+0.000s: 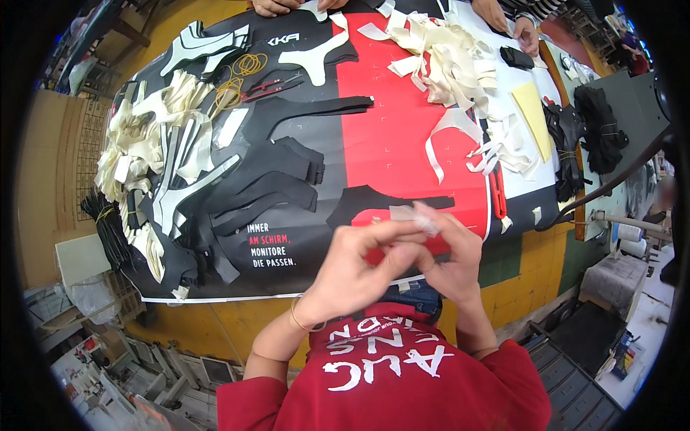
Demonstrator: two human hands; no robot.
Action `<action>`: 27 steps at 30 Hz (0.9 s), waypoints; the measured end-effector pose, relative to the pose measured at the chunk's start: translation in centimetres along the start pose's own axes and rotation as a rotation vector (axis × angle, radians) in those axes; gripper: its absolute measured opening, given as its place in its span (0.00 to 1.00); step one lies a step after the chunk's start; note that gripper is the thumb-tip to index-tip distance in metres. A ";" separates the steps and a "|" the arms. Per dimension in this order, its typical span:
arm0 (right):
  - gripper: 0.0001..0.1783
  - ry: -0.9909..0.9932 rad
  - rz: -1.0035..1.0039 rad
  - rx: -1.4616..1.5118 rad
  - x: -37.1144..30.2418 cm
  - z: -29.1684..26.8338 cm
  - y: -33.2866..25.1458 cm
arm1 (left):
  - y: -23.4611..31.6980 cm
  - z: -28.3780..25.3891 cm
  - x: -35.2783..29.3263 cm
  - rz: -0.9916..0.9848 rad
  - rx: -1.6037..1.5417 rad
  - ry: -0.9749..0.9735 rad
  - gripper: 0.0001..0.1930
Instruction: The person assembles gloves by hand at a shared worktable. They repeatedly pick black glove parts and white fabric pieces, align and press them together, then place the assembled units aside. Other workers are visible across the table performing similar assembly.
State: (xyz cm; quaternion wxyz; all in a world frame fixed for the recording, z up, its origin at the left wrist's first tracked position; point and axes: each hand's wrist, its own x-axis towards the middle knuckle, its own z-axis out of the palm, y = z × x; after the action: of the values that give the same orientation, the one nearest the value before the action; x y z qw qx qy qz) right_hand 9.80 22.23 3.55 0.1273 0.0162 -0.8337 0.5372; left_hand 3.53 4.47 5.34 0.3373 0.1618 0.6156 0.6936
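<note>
My left hand [357, 264] and my right hand [454, 253] meet above the table's near edge. Their fingers are curled and closed, with the fingertips together. A small pale scrap [401, 213] shows by the left fingertips; I cannot tell whether it is held or lies behind. The right fingertips are smeared by motion, so what they pinch cannot be made out. Just beyond my hands lies a flat black cut piece [363, 204], partly on the red area of the printed table cover [402, 136]. Stacks of black cut pieces [269, 190] lie to its left.
Cream fabric strips [445, 61] are heaped at the far right, and more cream pieces [147, 144] at the left. Red-handled scissors [264, 89], yellow bands [248, 65] and a red cutter [497, 194] lie on the table. Other people's hands [528, 36] work along the far edge.
</note>
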 end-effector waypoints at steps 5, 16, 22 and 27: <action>0.12 0.071 0.355 0.587 -1.1 0.7 1.2 | -0.1 0.0 0.2 0.136 -0.001 0.014 0.26; 0.14 0.039 0.517 0.756 -1.5 2.1 1.3 | -0.8 -0.1 0.4 -0.041 0.219 0.166 0.14; 0.14 0.027 0.513 0.772 -1.5 2.0 1.5 | -1.4 0.0 0.2 -0.069 0.010 0.202 0.14; 0.12 0.058 0.472 0.853 -1.2 2.8 1.6 | -2.0 -0.4 0.3 -0.111 -0.046 0.127 0.14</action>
State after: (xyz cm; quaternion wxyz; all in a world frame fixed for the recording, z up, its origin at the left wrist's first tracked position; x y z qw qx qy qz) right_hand 10.15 20.23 0.71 0.0073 -0.1377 -0.5163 0.8452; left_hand 3.59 4.39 3.27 0.3391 0.0756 0.6277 0.6966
